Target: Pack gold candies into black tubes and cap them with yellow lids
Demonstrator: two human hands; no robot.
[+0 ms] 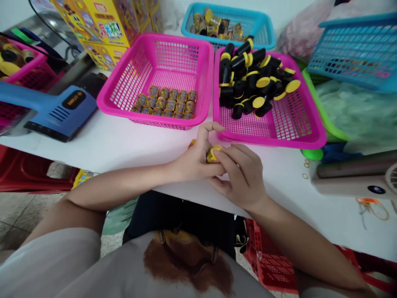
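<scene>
I had my left hand point(195, 159) and right hand point(240, 176) pinching a yellow-capped capsule point(214, 154); gold capsules point(164, 103) sat rowed in the pink basket point(124, 74) at twelve o'clock, black tubes point(248, 78) heaped at one.

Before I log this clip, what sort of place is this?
Probably a small hand-assembly or packing workspace: a white table holds pink mesh baskets of black-and-yellow capsules and small gold cylinders, a printed yellow carton stands behind, and the left hand and right hand work a small yellow piece.
</scene>
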